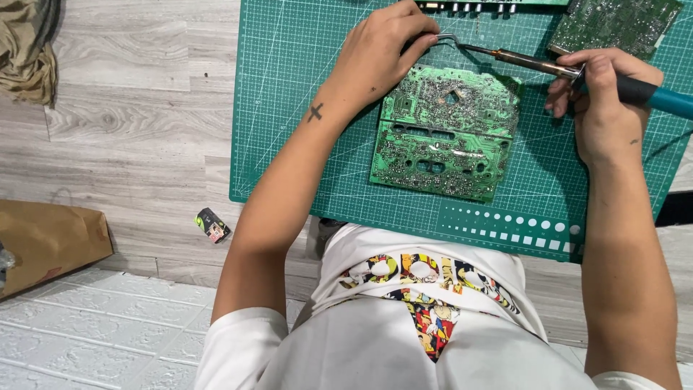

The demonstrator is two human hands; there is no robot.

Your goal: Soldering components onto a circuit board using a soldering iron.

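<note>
Soldering iron (548,66) in right hand (603,108), above circuit board (440,133).

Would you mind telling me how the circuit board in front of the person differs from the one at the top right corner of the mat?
The middle circuit board lies whole in view, while the corner circuit board is cut off by the picture's edge. The middle one is brighter green with cut-out slots; the corner one looks darker and shows none. The left hand rests beside the middle one; no hand touches the corner one. Both lie flat on the green cutting mat.
</note>
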